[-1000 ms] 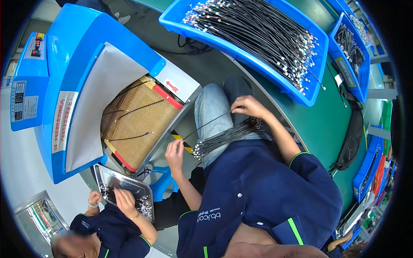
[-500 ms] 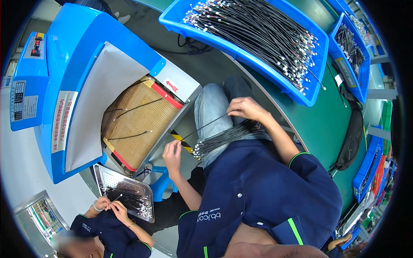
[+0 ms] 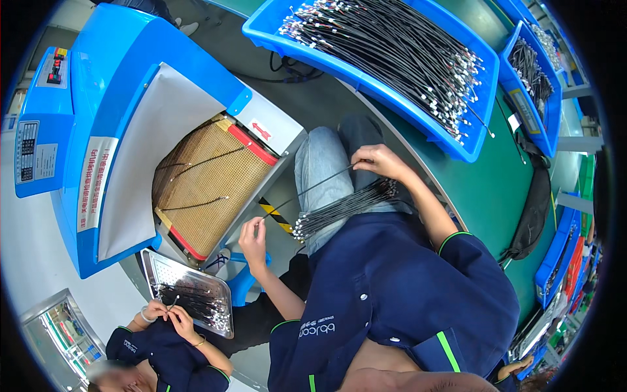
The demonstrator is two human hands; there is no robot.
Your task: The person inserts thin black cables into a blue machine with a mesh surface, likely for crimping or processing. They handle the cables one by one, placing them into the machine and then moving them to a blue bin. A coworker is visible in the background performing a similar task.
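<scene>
A thin black cable [image 3: 307, 191] runs taut and slanting between my two hands, over my jeans-clad lap. Its lower left end is pinched by the fingertips of my left hand [image 3: 253, 243], off to the side of my knee. At the other end, thumb and fingers of my right hand [image 3: 380, 162] are closed on the same cable. Below it, a bundle of black cables [image 3: 346, 208] with small white connectors lies across my thighs. The cable tips inside my fingers are hidden.
At left stands a blue conveyor machine [image 3: 137, 46]; a few cables lie on its tan mesh belt [image 3: 215, 176]. A blue bin [image 3: 480, 140] heaped with cables sits on the green table [image 3: 457, 179]. A co-worker's hands [image 3: 171, 313] work beside a metal tray [image 3: 219, 287] of cables.
My left hand has moved a little left and my right hand slightly right, with the cable still stretched between them. Cables on the mesh belt have shifted slightly.
</scene>
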